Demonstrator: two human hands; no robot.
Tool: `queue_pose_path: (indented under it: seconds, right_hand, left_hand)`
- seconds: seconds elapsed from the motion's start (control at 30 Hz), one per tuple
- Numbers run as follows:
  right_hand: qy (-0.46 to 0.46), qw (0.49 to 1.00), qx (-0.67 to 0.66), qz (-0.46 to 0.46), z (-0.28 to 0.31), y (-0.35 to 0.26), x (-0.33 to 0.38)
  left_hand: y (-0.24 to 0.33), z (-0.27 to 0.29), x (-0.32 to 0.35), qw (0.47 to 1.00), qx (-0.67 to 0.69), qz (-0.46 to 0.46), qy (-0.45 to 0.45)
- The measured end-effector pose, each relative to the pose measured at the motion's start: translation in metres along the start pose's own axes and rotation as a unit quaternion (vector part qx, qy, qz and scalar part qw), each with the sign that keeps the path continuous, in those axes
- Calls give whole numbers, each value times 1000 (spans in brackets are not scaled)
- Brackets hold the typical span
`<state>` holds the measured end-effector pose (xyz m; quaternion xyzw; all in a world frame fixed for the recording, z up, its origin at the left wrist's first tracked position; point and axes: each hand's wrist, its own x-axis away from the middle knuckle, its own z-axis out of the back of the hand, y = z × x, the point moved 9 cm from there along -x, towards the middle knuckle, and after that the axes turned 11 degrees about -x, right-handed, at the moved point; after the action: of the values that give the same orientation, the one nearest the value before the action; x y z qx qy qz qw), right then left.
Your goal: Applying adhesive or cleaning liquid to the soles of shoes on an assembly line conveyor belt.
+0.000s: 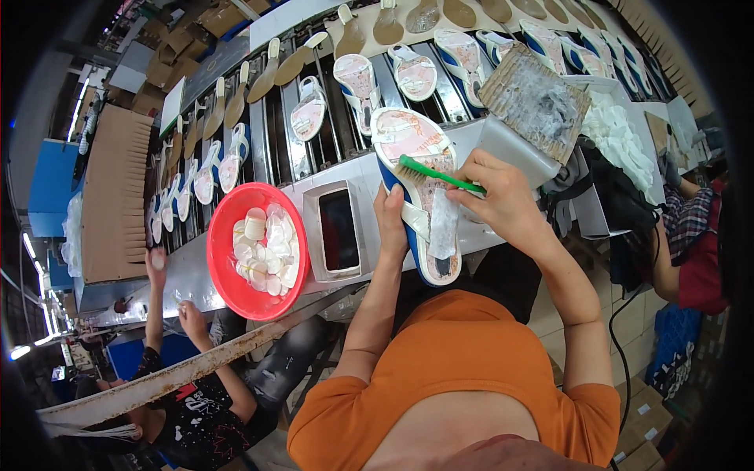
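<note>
The blue and white sandal (425, 198) is between the 2 hands, its long side running from just before 12 o'clock to just before 6 o'clock; the left hand (389, 224) is nearer, gripping its 9 o'clock edge. Over on its 3 o'clock side, the right hand (496, 195), apart from the other, pinches a green toothbrush (444, 177) whose bristles are toward 10 o'clock, over the sandal's pink footbed (400, 125), but I cannot tell if they touch. The footbed has small red marks, too tiny to read, and no clear brand.
</note>
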<state>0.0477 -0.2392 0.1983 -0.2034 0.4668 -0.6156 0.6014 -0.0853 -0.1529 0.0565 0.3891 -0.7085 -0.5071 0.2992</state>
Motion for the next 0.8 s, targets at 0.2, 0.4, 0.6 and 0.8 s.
queue_pose_path:
  seconds: [0.2,0.4,0.6,0.8]
  right_hand:
    - [-55,995,47,70,-5,-15,0]
    - [-45,979,99,172,-1,-43,-1]
    - [-21,976,80,202,6,-58,2]
    - [-46,984,49,164,-5,-20,-10]
  left_hand:
    - [-11,8,2,999,-21,23,22]
    - [1,-2,3,1000,17,11,13]
    - [-7,1,2,999,43,10,-4]
    - [-18,6,11,997,-22,60,45]
